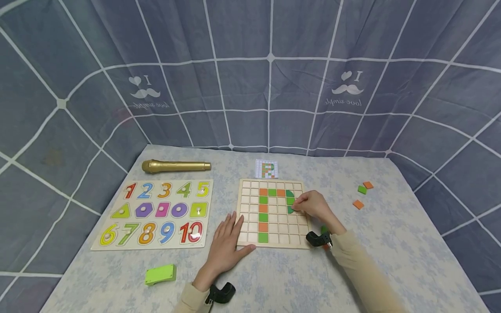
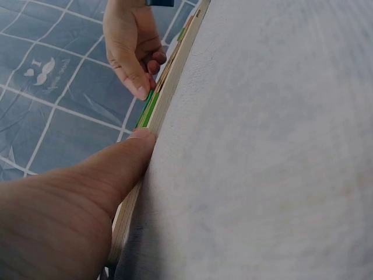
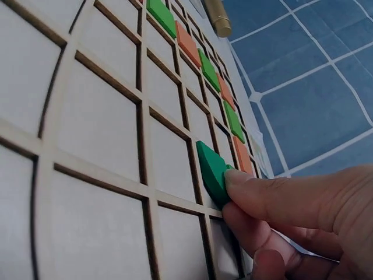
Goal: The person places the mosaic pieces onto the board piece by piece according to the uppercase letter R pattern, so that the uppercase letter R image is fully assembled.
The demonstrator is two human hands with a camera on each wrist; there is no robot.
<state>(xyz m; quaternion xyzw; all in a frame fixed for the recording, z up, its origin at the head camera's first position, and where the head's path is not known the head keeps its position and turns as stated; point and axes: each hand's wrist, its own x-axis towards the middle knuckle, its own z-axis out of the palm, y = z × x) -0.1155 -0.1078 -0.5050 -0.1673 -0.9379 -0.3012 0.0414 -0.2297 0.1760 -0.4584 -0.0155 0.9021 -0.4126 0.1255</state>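
Observation:
A wooden grid board (image 1: 278, 228) holds a column of orange and green square tiles, with more tiles along its upper row. My right hand (image 1: 313, 206) pinches a dark green tile with one curved side (image 3: 211, 172) between thumb and fingers, at a cell right of the column. Part of that tile is hidden by the fingertips. With fingers spread, my left hand (image 1: 227, 244) rests against the board's left edge; its thumb (image 2: 137, 143) lies at the near lower edge. Behind the board lies a small card (image 1: 267, 169) printed with a coloured grid pattern.
Loose orange (image 1: 358, 204) and green (image 1: 362, 189) tiles lie on the right of the table, and others sit partly hidden under my right wrist. To the left are a number-and-shape puzzle board (image 1: 168, 217), a gold microphone (image 1: 176, 166) and a lime-green block (image 1: 160, 274).

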